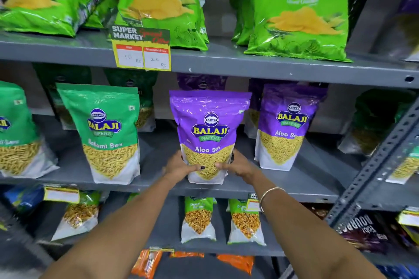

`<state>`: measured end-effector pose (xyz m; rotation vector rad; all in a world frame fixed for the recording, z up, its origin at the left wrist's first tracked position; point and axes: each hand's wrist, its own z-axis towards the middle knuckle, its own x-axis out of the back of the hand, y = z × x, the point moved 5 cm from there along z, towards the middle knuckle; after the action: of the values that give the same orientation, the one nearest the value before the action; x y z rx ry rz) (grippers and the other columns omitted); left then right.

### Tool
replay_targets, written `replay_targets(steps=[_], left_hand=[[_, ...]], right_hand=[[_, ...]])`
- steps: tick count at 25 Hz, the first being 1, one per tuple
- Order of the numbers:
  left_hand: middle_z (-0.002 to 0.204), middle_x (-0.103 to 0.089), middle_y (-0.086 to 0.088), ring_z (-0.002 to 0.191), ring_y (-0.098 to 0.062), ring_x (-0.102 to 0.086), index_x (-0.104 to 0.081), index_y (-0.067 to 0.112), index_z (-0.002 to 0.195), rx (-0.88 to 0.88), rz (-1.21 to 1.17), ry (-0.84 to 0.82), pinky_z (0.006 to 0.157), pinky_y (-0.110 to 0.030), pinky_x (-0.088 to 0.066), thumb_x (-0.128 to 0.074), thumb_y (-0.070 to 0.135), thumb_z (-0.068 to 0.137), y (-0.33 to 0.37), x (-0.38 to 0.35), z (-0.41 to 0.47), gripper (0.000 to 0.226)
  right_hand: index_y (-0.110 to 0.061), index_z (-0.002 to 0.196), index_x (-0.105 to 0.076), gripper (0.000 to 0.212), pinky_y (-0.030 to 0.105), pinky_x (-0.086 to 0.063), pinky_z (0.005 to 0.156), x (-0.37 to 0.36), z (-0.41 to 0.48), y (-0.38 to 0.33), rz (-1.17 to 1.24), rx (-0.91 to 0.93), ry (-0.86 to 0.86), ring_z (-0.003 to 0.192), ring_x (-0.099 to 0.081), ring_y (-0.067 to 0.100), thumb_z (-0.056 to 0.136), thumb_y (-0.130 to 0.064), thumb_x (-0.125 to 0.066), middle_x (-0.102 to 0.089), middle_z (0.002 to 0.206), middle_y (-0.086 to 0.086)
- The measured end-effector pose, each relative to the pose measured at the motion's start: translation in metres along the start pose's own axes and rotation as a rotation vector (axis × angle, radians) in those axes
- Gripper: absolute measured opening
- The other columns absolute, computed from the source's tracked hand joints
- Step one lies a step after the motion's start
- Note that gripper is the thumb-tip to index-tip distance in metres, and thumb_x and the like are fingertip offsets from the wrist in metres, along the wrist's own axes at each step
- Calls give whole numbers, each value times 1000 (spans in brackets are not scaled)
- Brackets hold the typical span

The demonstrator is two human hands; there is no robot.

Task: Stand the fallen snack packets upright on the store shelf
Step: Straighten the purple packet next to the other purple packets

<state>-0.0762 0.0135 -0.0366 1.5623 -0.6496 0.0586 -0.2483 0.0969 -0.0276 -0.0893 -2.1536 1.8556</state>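
Observation:
A purple Aloo Sev packet (pixel 209 129) stands upright at the front of the middle shelf (pixel 158 184). My left hand (pixel 181 165) grips its lower left side and my right hand (pixel 235 165) grips its lower right side, thumbs across the front. A second purple Aloo Sev packet (pixel 288 127) stands upright to the right. A green Ratlami Sev packet (pixel 106 129) stands upright to the left, with another green packet (pixel 15 129) at the far left edge. More packets stand behind these in shadow.
Bright green chip bags (pixel 297 18) sit on the top shelf, the far left one (pixel 47 0) lying flat. A yellow price tag (pixel 141 50) hangs from that shelf's edge. Smaller packets (pixel 198 219) stand on the lower shelf. A perforated metal upright (pixel 371 163) runs along the right.

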Motion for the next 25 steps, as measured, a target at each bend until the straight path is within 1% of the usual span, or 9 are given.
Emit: replay_targets(steps=[6, 10, 12, 14, 16, 19, 21, 23, 25], left_hand=[[127, -63, -10, 118, -26, -57, -53, 9, 121, 15, 76, 18, 100, -38, -45, -85, 27, 59, -2, 1, -13, 72], [132, -57, -12, 124, -29, -52, -48, 7, 127, -19, 125, -23, 102, -39, -44, -84, 28, 60, 4, 1, -15, 78], [132, -54, -13, 124, -29, -51, -46, 5, 128, 10, 357, -90, 101, -38, -44, -81, 38, 62, 3, 1, -13, 82], [110, -58, -12, 98, -26, -61, -50, 3, 118, 145, 646, -242, 81, -34, -50, -72, 40, 73, 0, 3, -16, 63], [76, -53, -6, 61, -16, -53, -54, 6, 87, 379, 744, -516, 58, -27, -45, -61, 43, 82, -1, -4, -33, 38], [71, -53, -2, 60, -13, -54, -49, 10, 72, 405, 835, -768, 59, -25, -47, -47, 44, 90, 18, -44, -50, 39], [73, -55, -2, 62, -13, -56, -53, 8, 79, 296, 700, -782, 66, -27, -52, -48, 40, 90, 40, -81, -50, 35], [81, -55, -5, 70, -17, -57, -56, 0, 105, 170, 485, -692, 72, -32, -55, -53, 34, 89, 64, -121, -41, 38], [112, -55, -10, 94, -17, -52, -44, 0, 131, 77, 287, -537, 68, -29, -52, -60, 28, 86, 80, -156, -20, 55]], right_hand=[[2, 132, -38, 61, 5, -51, 59, -6, -14, -1, -61, -38, -17, 95, -59, 15, 78, 8, -65, -56, 124, 13], [-3, 123, -46, 45, 1, -45, 48, -7, -16, -3, -35, -114, -26, 87, -57, 7, 81, 5, -62, -58, 111, 4], [-7, 125, -43, 47, 2, -44, 49, -2, -23, -5, -48, -133, 17, 86, -54, 2, 83, 2, -62, -54, 111, 2], [-4, 140, -24, 74, 13, -44, 60, 12, -26, -1, -106, -155, 93, 111, -53, 15, 81, -11, -68, -46, 128, 8], [-5, 144, -19, 87, 17, -38, 59, 33, -26, 12, -175, -183, 173, 114, -46, 20, 77, -23, -72, -43, 132, 10], [-4, 134, -33, 75, 23, -40, 60, 83, -38, 28, -221, -253, 295, 100, -46, 18, 76, -30, -73, -43, 122, 8], [-8, 119, -44, 56, 24, -38, 52, 121, -47, 38, -246, -304, 334, 81, -51, 18, 76, -30, -72, -45, 107, 6], [-16, 98, -49, 38, 23, -34, 51, 166, -52, 44, -298, -316, 395, 65, -48, 14, 74, -29, -74, -47, 95, 5], [-18, 102, -39, 57, 25, -36, 56, 208, -45, 52, -305, -296, 456, 71, -48, 13, 65, -31, -81, -43, 95, 2]])
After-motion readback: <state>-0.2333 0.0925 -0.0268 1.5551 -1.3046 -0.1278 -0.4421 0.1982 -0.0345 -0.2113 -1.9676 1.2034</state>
